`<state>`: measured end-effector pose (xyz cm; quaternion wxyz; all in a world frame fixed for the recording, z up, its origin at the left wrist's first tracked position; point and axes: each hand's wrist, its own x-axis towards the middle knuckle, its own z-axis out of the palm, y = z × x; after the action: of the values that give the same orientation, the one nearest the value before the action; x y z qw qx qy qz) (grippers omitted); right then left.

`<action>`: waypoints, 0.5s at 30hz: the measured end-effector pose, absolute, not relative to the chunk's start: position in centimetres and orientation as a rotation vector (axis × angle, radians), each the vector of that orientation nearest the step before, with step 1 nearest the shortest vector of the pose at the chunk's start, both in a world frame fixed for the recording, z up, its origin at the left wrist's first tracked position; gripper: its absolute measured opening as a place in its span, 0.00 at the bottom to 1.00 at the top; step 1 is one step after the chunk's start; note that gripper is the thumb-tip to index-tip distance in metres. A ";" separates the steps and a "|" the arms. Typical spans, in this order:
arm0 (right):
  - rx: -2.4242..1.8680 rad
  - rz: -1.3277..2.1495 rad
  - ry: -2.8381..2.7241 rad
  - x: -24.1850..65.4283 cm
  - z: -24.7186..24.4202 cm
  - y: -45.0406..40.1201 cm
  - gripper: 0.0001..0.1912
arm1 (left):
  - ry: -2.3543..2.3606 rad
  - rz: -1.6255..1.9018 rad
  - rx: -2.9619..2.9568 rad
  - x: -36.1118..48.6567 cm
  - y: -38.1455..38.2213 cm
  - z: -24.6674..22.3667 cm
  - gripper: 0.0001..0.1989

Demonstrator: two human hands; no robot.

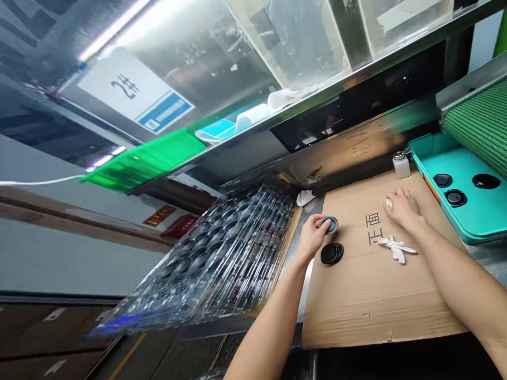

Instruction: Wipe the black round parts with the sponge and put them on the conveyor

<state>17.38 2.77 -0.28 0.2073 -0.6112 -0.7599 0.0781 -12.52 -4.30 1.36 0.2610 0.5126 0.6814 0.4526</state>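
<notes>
Teal tray, right of the cardboard sheet, holds three round black parts; its right end is cut off by the frame, and the green ribbed belt overlaps it. Clear plastic trays sit stacked left of your cardboard, dark rounded shapes in them; glare and blur hide what those are. White bottle stands near the tray corner, its open lid tipped aside, contents not visible. Your left hand pinches a dark grey round part between thumb and fingers, above the cardboard, just beyond the black disc stack. Your right hand is curled over the cardboard with a small whitish piece at its fingertips; can't tell how firmly it's gripped. Crumpled white material lies nearer you.
</notes>
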 end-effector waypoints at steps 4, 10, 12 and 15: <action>-1.696 0.234 -2.112 17.3 -0.5 2.9 0.14 | 1.948 0.965 1.634 -11.4 0.7 0.4 0.19; -1.706 0.269 -2.080 16.9 -0.7 2.7 0.14 | 2.002 0.680 1.830 -11.6 2.8 0.1 0.15; -1.689 0.298 -2.054 16.6 -0.8 2.6 0.15 | 2.124 0.505 1.932 -12.1 3.6 0.6 0.16; -1.702 0.345 -1.977 16.3 -0.9 2.7 0.15 | 2.217 0.542 2.070 -10.1 6.6 3.7 0.21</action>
<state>16.27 2.66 -0.94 0.2526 -0.6258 -0.7269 0.1270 -10.10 6.61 3.68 0.0303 0.6715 0.7192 0.1760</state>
